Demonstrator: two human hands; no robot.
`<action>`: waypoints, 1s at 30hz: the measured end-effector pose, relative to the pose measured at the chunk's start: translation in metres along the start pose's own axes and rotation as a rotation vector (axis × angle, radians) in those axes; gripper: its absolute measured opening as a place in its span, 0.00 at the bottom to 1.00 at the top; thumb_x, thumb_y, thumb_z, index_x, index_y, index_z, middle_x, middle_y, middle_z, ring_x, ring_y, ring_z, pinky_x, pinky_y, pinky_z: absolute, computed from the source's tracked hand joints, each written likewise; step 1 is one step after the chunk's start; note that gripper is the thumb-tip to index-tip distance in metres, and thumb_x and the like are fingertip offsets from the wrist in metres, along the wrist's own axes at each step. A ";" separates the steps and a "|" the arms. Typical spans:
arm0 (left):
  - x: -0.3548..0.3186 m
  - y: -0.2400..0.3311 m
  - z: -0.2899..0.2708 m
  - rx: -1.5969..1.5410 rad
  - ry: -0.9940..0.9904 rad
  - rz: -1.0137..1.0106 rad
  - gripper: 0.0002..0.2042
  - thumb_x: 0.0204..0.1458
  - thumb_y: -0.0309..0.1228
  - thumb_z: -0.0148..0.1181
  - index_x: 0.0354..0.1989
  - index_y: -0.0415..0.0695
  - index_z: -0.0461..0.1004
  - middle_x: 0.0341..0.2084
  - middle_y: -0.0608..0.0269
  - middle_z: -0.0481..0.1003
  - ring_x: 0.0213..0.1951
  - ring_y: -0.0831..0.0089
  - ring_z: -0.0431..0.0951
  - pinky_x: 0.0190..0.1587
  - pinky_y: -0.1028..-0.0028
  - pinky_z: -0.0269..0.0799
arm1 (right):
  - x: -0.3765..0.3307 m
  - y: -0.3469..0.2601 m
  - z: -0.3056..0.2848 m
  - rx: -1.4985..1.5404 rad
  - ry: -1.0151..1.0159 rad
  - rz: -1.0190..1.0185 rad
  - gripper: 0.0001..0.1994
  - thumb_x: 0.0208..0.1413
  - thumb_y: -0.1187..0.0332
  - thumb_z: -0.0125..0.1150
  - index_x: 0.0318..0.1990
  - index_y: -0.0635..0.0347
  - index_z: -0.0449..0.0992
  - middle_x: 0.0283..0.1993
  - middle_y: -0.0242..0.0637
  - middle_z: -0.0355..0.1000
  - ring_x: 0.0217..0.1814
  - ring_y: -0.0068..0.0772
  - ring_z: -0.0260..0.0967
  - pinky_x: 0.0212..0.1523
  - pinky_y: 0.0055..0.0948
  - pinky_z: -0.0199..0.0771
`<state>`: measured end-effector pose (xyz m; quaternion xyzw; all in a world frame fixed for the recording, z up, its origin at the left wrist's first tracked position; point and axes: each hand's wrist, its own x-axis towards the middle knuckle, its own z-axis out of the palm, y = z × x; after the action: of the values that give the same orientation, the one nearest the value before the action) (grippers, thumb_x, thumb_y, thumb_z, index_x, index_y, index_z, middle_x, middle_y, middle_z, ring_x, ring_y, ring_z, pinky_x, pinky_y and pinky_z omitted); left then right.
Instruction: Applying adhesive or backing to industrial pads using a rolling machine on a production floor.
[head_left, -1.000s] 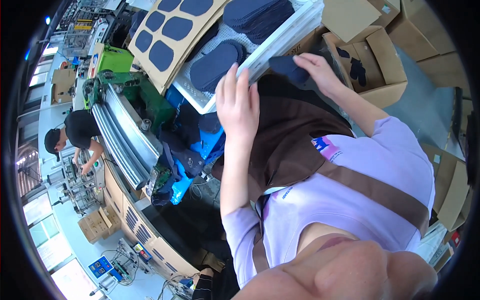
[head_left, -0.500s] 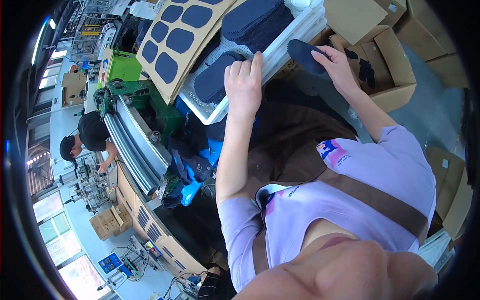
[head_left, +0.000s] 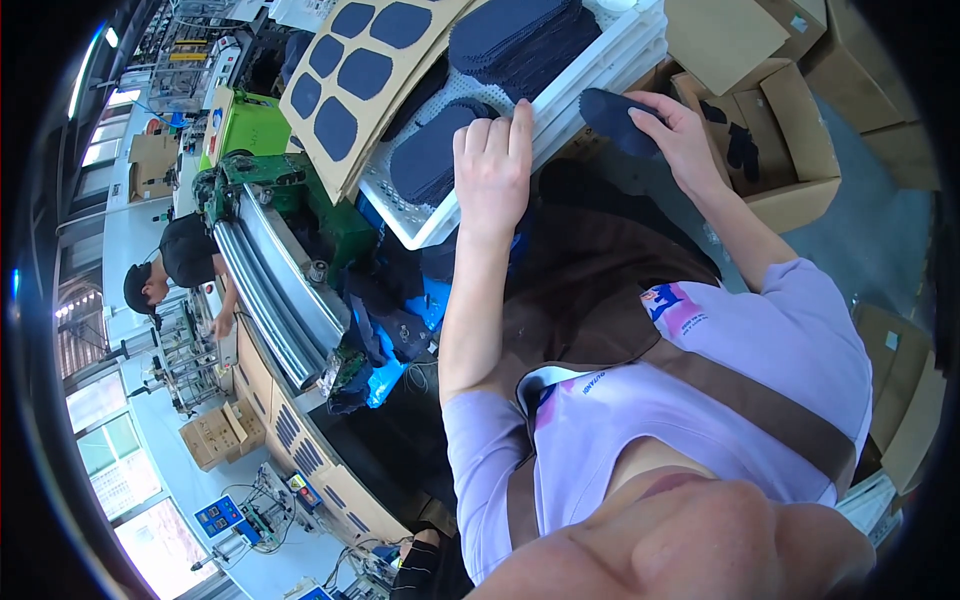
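My right hand (head_left: 683, 140) pinches a dark navy rounded patch (head_left: 617, 122) between thumb and fingers, off the right side of a white plastic crate (head_left: 428, 228). Over the crate's near rim, my left hand (head_left: 492, 172) has its fingers curled and the index finger raised. Its fingertips are hidden, so what it grips cannot be made out. Beside it in the crate lies a stack of similar patches (head_left: 425, 165) with zigzag edges. A taller stack (head_left: 520, 40) fills the crate's far part.
Brown sheets bearing dark patches (head_left: 338, 85) lean over the crate's left side. An open cardboard box (head_left: 800, 130) with dark pieces inside stands at right. At left are a green machine with metal rollers (head_left: 268, 285) and a co-worker (head_left: 185, 255) at a bench.
The view has shifted slightly. My right hand still holds the patch, now turned a little, with the fingers further behind it. The co-worker's arm has lowered.
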<state>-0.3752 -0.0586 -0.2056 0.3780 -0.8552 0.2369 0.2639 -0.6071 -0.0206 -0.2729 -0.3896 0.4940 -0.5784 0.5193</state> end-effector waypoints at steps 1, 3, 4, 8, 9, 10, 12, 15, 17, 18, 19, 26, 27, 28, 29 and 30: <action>0.001 -0.001 0.000 -0.005 0.011 0.000 0.13 0.51 0.26 0.60 0.46 0.42 0.76 0.29 0.64 0.73 0.31 0.71 0.68 0.37 0.74 0.63 | 0.000 -0.001 0.001 -0.008 -0.002 -0.020 0.14 0.63 0.69 0.58 0.52 0.65 0.78 0.42 0.33 0.77 0.40 0.19 0.70 0.46 0.17 0.69; 0.002 -0.002 0.000 -0.016 0.031 -0.001 0.13 0.51 0.25 0.60 0.46 0.42 0.76 0.29 0.64 0.73 0.30 0.71 0.68 0.37 0.74 0.63 | 0.001 -0.004 0.002 -0.025 -0.007 -0.060 0.15 0.63 0.69 0.58 0.54 0.64 0.76 0.42 0.34 0.77 0.40 0.20 0.71 0.46 0.17 0.70; 0.002 -0.002 0.001 -0.022 0.035 0.001 0.13 0.51 0.25 0.60 0.46 0.42 0.76 0.29 0.64 0.73 0.30 0.71 0.68 0.37 0.74 0.63 | 0.001 -0.005 0.004 -0.037 0.003 -0.071 0.15 0.63 0.69 0.58 0.55 0.63 0.76 0.43 0.34 0.77 0.41 0.21 0.71 0.46 0.17 0.71; 0.003 -0.001 0.000 -0.036 0.042 -0.013 0.13 0.51 0.25 0.60 0.46 0.42 0.76 0.29 0.64 0.73 0.30 0.71 0.68 0.37 0.74 0.63 | 0.003 -0.009 0.011 -0.008 -0.011 -0.050 0.16 0.63 0.69 0.59 0.57 0.61 0.73 0.43 0.37 0.76 0.41 0.24 0.73 0.45 0.19 0.73; 0.003 -0.001 0.000 -0.038 0.034 -0.014 0.13 0.51 0.25 0.60 0.46 0.42 0.76 0.29 0.64 0.73 0.30 0.71 0.68 0.37 0.74 0.63 | 0.003 -0.010 0.014 0.002 -0.012 -0.041 0.16 0.63 0.69 0.59 0.57 0.61 0.73 0.43 0.38 0.76 0.42 0.25 0.73 0.45 0.19 0.73; 0.003 -0.001 0.000 -0.038 0.042 -0.019 0.13 0.51 0.25 0.60 0.46 0.42 0.76 0.29 0.64 0.73 0.30 0.71 0.68 0.37 0.74 0.63 | 0.004 -0.010 0.016 0.001 -0.014 -0.039 0.16 0.63 0.69 0.59 0.57 0.61 0.73 0.43 0.38 0.76 0.42 0.25 0.73 0.45 0.19 0.73; 0.003 -0.001 -0.001 -0.045 0.043 -0.021 0.12 0.51 0.25 0.60 0.45 0.42 0.76 0.29 0.65 0.73 0.30 0.71 0.68 0.37 0.74 0.63 | 0.007 -0.011 0.021 -0.005 -0.034 -0.057 0.16 0.62 0.69 0.59 0.56 0.60 0.71 0.43 0.40 0.76 0.42 0.26 0.74 0.44 0.20 0.74; 0.004 -0.002 -0.001 -0.050 0.045 -0.023 0.12 0.51 0.25 0.60 0.45 0.42 0.76 0.29 0.65 0.73 0.30 0.71 0.67 0.37 0.74 0.63 | 0.011 -0.008 0.029 -0.010 -0.054 -0.075 0.16 0.62 0.69 0.60 0.55 0.60 0.70 0.42 0.41 0.75 0.42 0.27 0.75 0.43 0.21 0.75; 0.005 -0.002 -0.002 -0.060 0.046 -0.024 0.12 0.51 0.25 0.60 0.45 0.42 0.76 0.29 0.65 0.73 0.30 0.71 0.67 0.37 0.74 0.63 | 0.014 -0.003 0.035 -0.004 -0.053 -0.090 0.15 0.62 0.70 0.61 0.54 0.61 0.69 0.42 0.42 0.75 0.42 0.27 0.75 0.43 0.21 0.75; 0.005 -0.002 -0.002 -0.065 0.046 -0.025 0.12 0.51 0.25 0.60 0.45 0.42 0.76 0.29 0.65 0.73 0.30 0.71 0.67 0.37 0.74 0.63 | 0.015 0.000 0.037 0.000 -0.052 -0.096 0.15 0.62 0.70 0.61 0.54 0.62 0.69 0.41 0.42 0.75 0.42 0.27 0.75 0.43 0.21 0.75; 0.004 -0.001 -0.003 -0.068 0.039 -0.020 0.12 0.51 0.25 0.60 0.45 0.42 0.76 0.29 0.65 0.73 0.30 0.71 0.67 0.37 0.74 0.63 | 0.017 0.003 0.039 0.014 -0.067 -0.131 0.15 0.62 0.70 0.62 0.53 0.62 0.68 0.41 0.42 0.75 0.42 0.27 0.75 0.43 0.21 0.75; -0.003 0.002 0.001 -0.073 0.007 -0.070 0.09 0.54 0.26 0.62 0.43 0.43 0.77 0.28 0.66 0.75 0.30 0.72 0.70 0.37 0.74 0.64 | 0.025 0.026 0.049 -0.109 -0.035 -0.157 0.15 0.62 0.70 0.62 0.52 0.63 0.66 0.41 0.42 0.74 0.41 0.27 0.74 0.41 0.21 0.74; -0.004 0.003 0.003 -0.078 0.027 -0.064 0.09 0.53 0.26 0.61 0.43 0.43 0.77 0.27 0.65 0.74 0.30 0.72 0.69 0.37 0.74 0.64 | 0.025 0.028 0.048 -0.111 -0.048 -0.133 0.15 0.62 0.70 0.62 0.52 0.63 0.66 0.41 0.42 0.74 0.41 0.27 0.74 0.41 0.21 0.73; -0.005 0.003 0.005 -0.084 0.045 -0.059 0.10 0.52 0.26 0.61 0.43 0.43 0.76 0.27 0.65 0.73 0.30 0.72 0.68 0.37 0.74 0.64 | 0.024 0.030 0.046 -0.113 -0.060 -0.106 0.15 0.62 0.70 0.62 0.52 0.63 0.66 0.42 0.42 0.74 0.40 0.27 0.74 0.40 0.21 0.73; -0.007 0.003 0.007 -0.091 0.052 -0.050 0.10 0.51 0.26 0.60 0.43 0.43 0.75 0.26 0.65 0.71 0.29 0.71 0.67 0.37 0.74 0.63 | 0.023 0.031 0.046 -0.115 -0.071 -0.080 0.15 0.62 0.70 0.62 0.52 0.64 0.66 0.42 0.42 0.74 0.40 0.27 0.74 0.40 0.21 0.73; -0.008 0.003 0.008 -0.091 0.064 -0.062 0.10 0.51 0.26 0.60 0.43 0.43 0.75 0.26 0.65 0.71 0.29 0.71 0.67 0.37 0.74 0.63 | 0.022 0.031 0.045 -0.121 -0.077 -0.077 0.15 0.62 0.70 0.62 0.52 0.64 0.66 0.42 0.42 0.74 0.40 0.27 0.74 0.40 0.21 0.73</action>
<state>-0.3753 -0.0578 -0.2175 0.3841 -0.8441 0.2013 0.3152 -0.5607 -0.0487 -0.2955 -0.4611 0.4924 -0.5516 0.4906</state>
